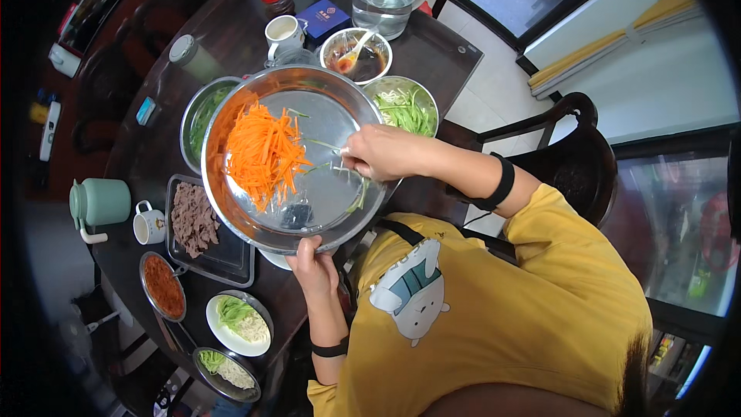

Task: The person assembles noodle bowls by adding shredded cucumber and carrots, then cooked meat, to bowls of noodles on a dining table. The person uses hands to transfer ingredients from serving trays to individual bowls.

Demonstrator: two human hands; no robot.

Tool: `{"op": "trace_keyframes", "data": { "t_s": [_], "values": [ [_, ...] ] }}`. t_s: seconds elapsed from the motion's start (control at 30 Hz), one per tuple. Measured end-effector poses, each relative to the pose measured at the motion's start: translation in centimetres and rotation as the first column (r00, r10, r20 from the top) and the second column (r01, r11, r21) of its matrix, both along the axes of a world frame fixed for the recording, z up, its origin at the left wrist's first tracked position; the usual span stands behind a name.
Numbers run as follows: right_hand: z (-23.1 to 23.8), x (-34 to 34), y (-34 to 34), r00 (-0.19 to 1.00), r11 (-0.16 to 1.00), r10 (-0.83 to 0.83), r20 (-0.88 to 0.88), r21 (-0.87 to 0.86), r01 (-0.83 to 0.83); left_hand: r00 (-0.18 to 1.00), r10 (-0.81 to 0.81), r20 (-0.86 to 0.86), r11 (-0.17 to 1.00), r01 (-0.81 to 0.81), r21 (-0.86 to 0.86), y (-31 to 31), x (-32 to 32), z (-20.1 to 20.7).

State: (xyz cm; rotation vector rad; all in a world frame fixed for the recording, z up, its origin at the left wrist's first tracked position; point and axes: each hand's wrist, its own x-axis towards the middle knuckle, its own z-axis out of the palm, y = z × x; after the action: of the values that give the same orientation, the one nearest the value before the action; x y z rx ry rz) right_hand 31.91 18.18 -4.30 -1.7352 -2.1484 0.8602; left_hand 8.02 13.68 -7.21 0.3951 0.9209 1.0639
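Note:
A large steel bowl (pixel 301 79) is tilted toward me above the table. My left hand (pixel 312 266) holds its near rim, thumb over the edge. Shredded carrot (pixel 265 156) is heaped on the left side of the bowl. Inside, at the right, my right hand (pixel 380 152) has its fingers pinched around thin green vegetable shreds; a few more green shreds (pixel 357 199) stick to the bowl near it. Just beyond my right hand stands a smaller metal bowl (pixel 434 99) with green shreds and pale strands.
On the dark table (pixel 127 158) are a sauce bowl (pixel 380 68) with a spoon, a water pitcher (pixel 380 4), a red-lidded jar (pixel 278 0) and a blue box (pixel 322 17). Leftward are a meat tray (pixel 241 266), a red sauce dish (pixel 164 287), a green jug (pixel 104 202) and noodle plates (pixel 220 332).

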Motion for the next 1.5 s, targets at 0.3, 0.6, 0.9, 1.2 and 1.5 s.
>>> {"op": "trace_keyframes", "data": {
  "t_s": [0.3, 0.6, 0.9, 1.2, 1.5],
  "values": [
    [0.4, 0.2, -2.3, 0.962, 0.918, 0.258, -0.089, 0.334, -0.216, 0.999, -0.038, -0.014, 0.999, 0.038, -0.009, 1.5, 1.3, -1.3],
    [-0.9, 4.7, -1.3, 0.961, 0.925, 0.257, -0.097, 0.313, -0.216, 0.996, -0.054, -0.076, 0.991, 0.062, 0.118, 3.2, 3.5, -0.8],
    [-0.5, 8.3, 0.3, 0.989, 0.920, 0.141, 0.047, 0.362, -0.148, 0.990, -0.048, -0.131, 0.991, 0.064, 0.121, 4.1, 4.9, -0.9],
    [-2.5, 11.3, -2.9, 0.986, 0.978, -0.165, -0.013, 0.129, 0.166, 0.997, -0.018, -0.076, 1.000, 0.019, 0.012, 3.8, 3.4, -1.0],
    [-1.5, 3.6, 1.3, 0.952, 0.898, -0.279, -0.129, 0.317, 0.306, 0.995, -0.093, -0.021, 0.995, 0.092, -0.026, 2.0, 3.5, -1.4]
  ]
}}
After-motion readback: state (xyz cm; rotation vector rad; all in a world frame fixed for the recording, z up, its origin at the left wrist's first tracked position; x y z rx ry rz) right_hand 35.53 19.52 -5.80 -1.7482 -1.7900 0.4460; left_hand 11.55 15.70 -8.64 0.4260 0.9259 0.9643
